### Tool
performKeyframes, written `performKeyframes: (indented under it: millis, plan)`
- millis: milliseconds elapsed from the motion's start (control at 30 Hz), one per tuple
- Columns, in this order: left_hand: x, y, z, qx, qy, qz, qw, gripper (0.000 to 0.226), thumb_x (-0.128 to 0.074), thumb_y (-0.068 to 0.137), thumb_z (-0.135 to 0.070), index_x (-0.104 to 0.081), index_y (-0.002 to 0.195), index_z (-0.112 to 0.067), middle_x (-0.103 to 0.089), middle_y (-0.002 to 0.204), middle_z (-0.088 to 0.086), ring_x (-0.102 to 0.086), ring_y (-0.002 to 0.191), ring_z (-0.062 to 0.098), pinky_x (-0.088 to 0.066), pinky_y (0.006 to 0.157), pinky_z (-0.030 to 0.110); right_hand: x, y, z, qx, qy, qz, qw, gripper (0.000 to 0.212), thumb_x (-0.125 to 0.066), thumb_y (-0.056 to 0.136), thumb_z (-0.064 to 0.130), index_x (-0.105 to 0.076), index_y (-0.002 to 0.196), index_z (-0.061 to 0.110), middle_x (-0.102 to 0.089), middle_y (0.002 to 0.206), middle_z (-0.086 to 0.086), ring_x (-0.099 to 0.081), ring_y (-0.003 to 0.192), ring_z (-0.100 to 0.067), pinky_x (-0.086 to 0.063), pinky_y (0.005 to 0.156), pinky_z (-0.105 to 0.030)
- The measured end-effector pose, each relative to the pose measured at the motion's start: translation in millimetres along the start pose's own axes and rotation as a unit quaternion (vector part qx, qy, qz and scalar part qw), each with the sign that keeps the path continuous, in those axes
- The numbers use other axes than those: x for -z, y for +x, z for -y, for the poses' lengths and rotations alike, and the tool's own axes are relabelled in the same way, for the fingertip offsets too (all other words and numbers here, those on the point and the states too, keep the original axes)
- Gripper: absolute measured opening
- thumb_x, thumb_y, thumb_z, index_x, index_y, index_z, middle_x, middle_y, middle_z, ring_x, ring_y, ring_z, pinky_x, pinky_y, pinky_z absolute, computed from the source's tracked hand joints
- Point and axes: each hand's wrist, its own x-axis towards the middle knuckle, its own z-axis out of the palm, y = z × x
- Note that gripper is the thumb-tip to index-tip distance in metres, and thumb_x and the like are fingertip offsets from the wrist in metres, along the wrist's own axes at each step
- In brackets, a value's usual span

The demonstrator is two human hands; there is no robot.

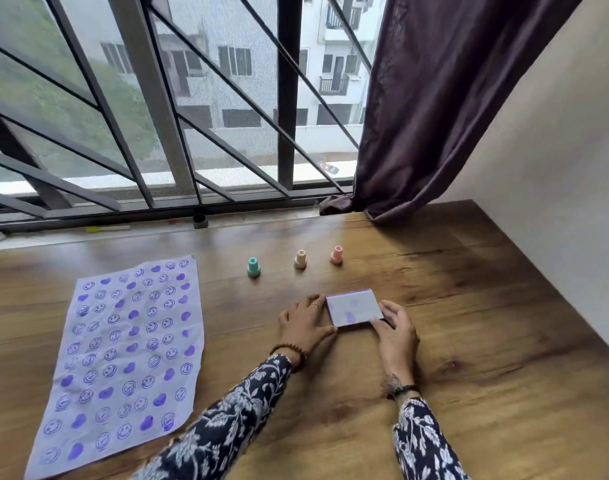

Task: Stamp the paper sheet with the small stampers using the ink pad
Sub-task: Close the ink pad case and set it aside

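Observation:
The ink pad (354,307), a flat white box with its lid closed and purple smudges on top, lies on the wooden table (469,341). My left hand (305,322) grips its left side and my right hand (395,329) grips its right side. Three small stampers stand upright in a row behind it: a teal stamper (253,267), a beige stamper (300,259) and a pink stamper (336,255). The paper sheet (123,358) lies at the left, covered with several purple smiley and heart prints.
A barred window with a sill (157,216) runs along the table's far edge. A dark curtain (434,116) hangs at the back right, its hem resting on the table. A white wall (573,202) bounds the right side.

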Motion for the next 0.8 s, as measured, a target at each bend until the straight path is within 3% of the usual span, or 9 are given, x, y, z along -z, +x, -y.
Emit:
performKeyframes:
  millis: [200,400,467,567,733,800]
  plan:
    - [2.5,49.2,-38.8,0.045,-0.012,0.019,0.999,0.061,-0.065,0.076,-0.025,-0.039,0.132,-0.028,-0.034,0.142,0.002,-0.032,0.126,0.028,-0.027,0.105,0.05,3.9,51.4,0.1,-0.014,0.022,-0.027,0.999,0.036,-0.058,0.074,-0.017,-0.052,0.11,-0.01,-0.058,0.118,-0.031,-0.058,0.105,-0.032,-0.041,0.066,0.003]
    - [3.1,41.8,-45.0,0.047,-0.02,0.014,0.999,0.056,-0.061,0.081,-0.025,-0.04,0.132,-0.023,-0.038,0.139,0.006,-0.035,0.127,0.028,-0.029,0.107,0.048,3.3,48.9,4.2,-0.036,0.08,-0.035,0.996,0.038,-0.058,0.076,-0.015,-0.051,0.113,-0.009,-0.057,0.121,-0.029,-0.054,0.115,-0.034,-0.041,0.07,0.002]
    - [7.9,24.5,-46.6,0.018,-0.091,0.006,0.996,0.055,-0.061,0.082,-0.021,-0.04,0.132,-0.015,-0.045,0.135,0.014,-0.042,0.124,0.028,-0.035,0.106,0.042,-0.3,36.4,11.0,-0.063,0.13,-0.074,0.987,0.043,-0.062,0.075,-0.013,-0.05,0.117,-0.006,-0.055,0.122,-0.027,-0.05,0.119,-0.033,-0.041,0.082,-0.011]
    - [21.7,-19.8,-38.9,-0.047,-0.146,-0.029,0.988,0.047,-0.058,0.086,-0.013,-0.043,0.13,-0.011,-0.049,0.133,0.013,-0.045,0.123,0.022,-0.03,0.1,0.023,-15.9,3.3,17.0,-0.066,0.088,-0.12,0.987,0.045,-0.071,0.072,-0.002,-0.055,0.113,0.007,-0.054,0.115,-0.016,-0.05,0.104,-0.022,-0.035,0.078,-0.017]
    - [55.3,-92.8,5.1,-0.055,-0.124,-0.14,0.981,0.036,-0.054,0.088,-0.015,-0.05,0.124,-0.02,-0.058,0.127,0.002,-0.05,0.118,0.014,-0.03,0.09,0.009,-68.1,-78.9,23.1,-0.057,0.087,0.029,0.994,0.034,-0.071,0.073,0.003,-0.057,0.095,0.024,-0.056,0.107,-0.008,-0.05,0.094,-0.015,-0.038,0.073,-0.015]
    - [71.0,-117.5,28.8,-0.037,-0.102,-0.173,0.979,0.034,-0.053,0.089,-0.015,-0.052,0.122,-0.022,-0.059,0.124,0.001,-0.051,0.116,0.015,-0.028,0.087,0.002,-89.4,-111.6,26.5,-0.016,0.04,0.114,0.993,0.031,-0.072,0.073,0.004,-0.059,0.094,0.023,-0.058,0.105,-0.004,-0.053,0.092,-0.013,-0.039,0.066,-0.005]
